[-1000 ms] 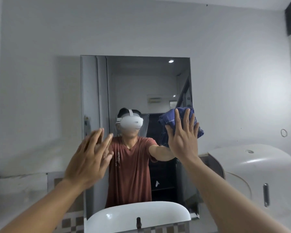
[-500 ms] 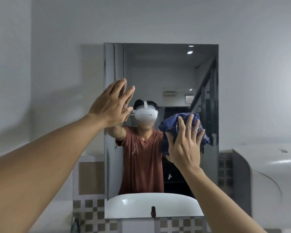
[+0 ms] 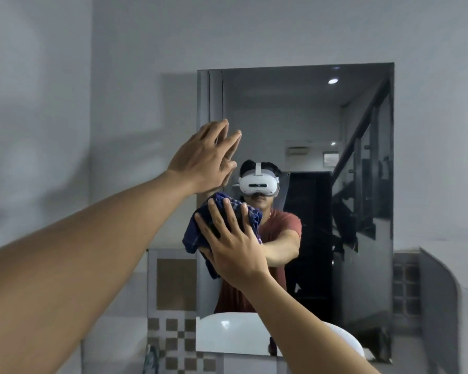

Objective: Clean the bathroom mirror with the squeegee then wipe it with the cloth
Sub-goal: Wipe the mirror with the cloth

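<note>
1. the right hand (image 3: 234, 249) presses a dark blue cloth (image 3: 222, 225) flat against the lower left part of the mirror (image 3: 322, 125), its fingers (image 3: 229, 211) spread wide over the fabric rather than clenched around it.
2. the cloth bunches out past the fingertips at the top and hangs below the palm on the left.
3. the left hand (image 3: 203, 157) is held up flat at the mirror's left edge, above the cloth and apart from it, fingers straight and released, grasping nothing.
4. a white sink (image 3: 227, 333) shows reflected at the mirror's bottom, with checkered tiles (image 3: 173, 344) beside it on the wall.
</note>
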The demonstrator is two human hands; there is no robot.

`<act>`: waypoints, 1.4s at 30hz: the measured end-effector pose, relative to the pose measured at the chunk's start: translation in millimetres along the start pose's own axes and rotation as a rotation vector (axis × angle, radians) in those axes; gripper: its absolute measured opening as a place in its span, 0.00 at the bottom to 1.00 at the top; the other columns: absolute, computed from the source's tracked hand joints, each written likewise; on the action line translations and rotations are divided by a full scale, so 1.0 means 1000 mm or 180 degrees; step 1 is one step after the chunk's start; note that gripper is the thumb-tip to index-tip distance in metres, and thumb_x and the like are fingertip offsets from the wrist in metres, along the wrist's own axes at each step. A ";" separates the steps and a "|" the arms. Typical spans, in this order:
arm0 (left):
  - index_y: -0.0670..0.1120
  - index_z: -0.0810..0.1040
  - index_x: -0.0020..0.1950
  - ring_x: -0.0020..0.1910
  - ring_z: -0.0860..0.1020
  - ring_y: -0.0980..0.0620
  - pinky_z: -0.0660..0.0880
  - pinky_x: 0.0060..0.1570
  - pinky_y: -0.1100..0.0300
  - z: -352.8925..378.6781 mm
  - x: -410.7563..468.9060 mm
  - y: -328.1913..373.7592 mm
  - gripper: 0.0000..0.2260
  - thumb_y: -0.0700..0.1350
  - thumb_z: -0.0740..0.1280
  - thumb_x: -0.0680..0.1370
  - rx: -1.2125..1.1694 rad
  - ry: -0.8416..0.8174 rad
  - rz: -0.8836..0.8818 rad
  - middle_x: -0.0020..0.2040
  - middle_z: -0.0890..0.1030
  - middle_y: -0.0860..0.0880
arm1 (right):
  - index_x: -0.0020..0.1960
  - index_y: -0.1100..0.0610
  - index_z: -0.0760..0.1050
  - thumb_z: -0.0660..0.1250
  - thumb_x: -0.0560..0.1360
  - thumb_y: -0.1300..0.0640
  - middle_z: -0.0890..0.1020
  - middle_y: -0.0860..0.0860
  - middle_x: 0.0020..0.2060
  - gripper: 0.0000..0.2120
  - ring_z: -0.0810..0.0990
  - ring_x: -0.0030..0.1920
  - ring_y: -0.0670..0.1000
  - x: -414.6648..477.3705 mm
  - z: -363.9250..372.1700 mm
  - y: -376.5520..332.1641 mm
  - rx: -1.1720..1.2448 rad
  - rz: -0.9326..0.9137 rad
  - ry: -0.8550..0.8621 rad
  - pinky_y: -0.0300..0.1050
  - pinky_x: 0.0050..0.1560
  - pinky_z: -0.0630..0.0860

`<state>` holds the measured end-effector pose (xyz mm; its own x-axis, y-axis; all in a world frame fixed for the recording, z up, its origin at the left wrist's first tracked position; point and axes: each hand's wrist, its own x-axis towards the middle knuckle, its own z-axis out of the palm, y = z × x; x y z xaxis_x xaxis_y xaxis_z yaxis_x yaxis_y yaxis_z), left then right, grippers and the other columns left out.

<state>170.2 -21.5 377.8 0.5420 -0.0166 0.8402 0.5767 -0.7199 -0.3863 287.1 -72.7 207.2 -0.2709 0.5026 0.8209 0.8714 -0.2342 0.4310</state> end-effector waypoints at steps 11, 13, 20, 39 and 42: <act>0.47 0.64 0.79 0.76 0.63 0.40 0.70 0.71 0.44 0.015 -0.029 0.015 0.30 0.57 0.63 0.79 -0.0015 0.0107 0.0000 0.77 0.63 0.40 | 0.80 0.48 0.60 0.55 0.82 0.40 0.60 0.56 0.81 0.28 0.56 0.80 0.62 -0.064 -0.018 0.049 -0.0186 -0.0300 -0.0410 0.68 0.78 0.55; 0.48 0.62 0.80 0.77 0.61 0.39 0.67 0.73 0.44 0.018 -0.034 0.019 0.32 0.57 0.62 0.79 -0.0005 0.0089 -0.0006 0.79 0.61 0.39 | 0.81 0.47 0.59 0.55 0.82 0.39 0.59 0.56 0.81 0.29 0.54 0.81 0.61 -0.073 -0.027 0.067 -0.0248 -0.0036 -0.0428 0.67 0.78 0.54; 0.50 0.59 0.81 0.79 0.57 0.37 0.60 0.76 0.40 0.029 -0.045 0.033 0.34 0.59 0.64 0.78 -0.0054 -0.0028 -0.0071 0.80 0.58 0.37 | 0.82 0.48 0.53 0.48 0.82 0.36 0.52 0.58 0.82 0.32 0.48 0.82 0.62 -0.090 -0.056 0.133 -0.0337 0.1213 -0.0313 0.67 0.79 0.50; 0.46 0.65 0.78 0.75 0.62 0.36 0.65 0.73 0.40 0.027 -0.051 0.032 0.33 0.57 0.69 0.76 -0.0125 0.0123 -0.0044 0.76 0.63 0.36 | 0.83 0.53 0.49 0.44 0.84 0.38 0.51 0.63 0.81 0.32 0.47 0.81 0.67 -0.150 -0.026 0.108 0.0008 0.2602 0.0045 0.71 0.77 0.50; 0.47 0.65 0.78 0.75 0.62 0.36 0.65 0.74 0.41 0.027 -0.050 0.031 0.33 0.58 0.68 0.77 -0.0103 0.0102 -0.0054 0.76 0.63 0.37 | 0.82 0.54 0.52 0.45 0.84 0.38 0.54 0.64 0.80 0.32 0.49 0.80 0.69 -0.135 -0.019 0.086 -0.0015 0.2259 0.0072 0.72 0.77 0.51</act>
<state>177.5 -24.4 313.2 0.5122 -0.0259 0.8585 0.5654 -0.7422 -0.3597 390.9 -177.0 140.9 0.3532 0.2099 0.9117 0.8390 -0.5023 -0.2094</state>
